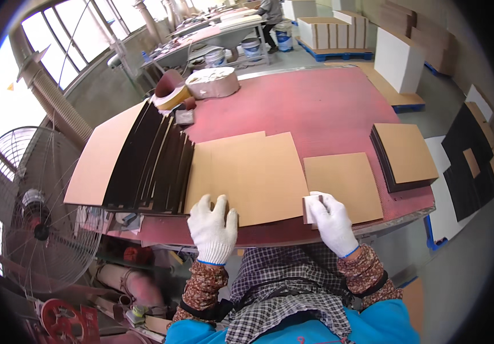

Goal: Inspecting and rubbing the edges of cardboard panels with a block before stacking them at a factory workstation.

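My left hand [213, 230], in a white knit glove, lies with its fingers spread on the near left part of a large tan board [247, 180]. My right hand [334, 222], gloved likewise, grips a small pale block with a brown edge [307, 210], perhaps a sanding block. That block is at the large board's near right corner, beside a smaller tan board [344, 180]. Fingers partly cover the block. Left of the large board, a row of dark-faced boards [149, 155] stands on edge, leaning together, with a tan face outermost.
The boards rest on a red worktable [315, 103]. A stack of tan-topped dark panels [405, 152] sits at its right. Rolls of abrasive [170, 92] and a wrapped round bundle [212, 83] lie at the far left. A large fan [40, 229] stands left; pallets [336, 54] lie beyond.
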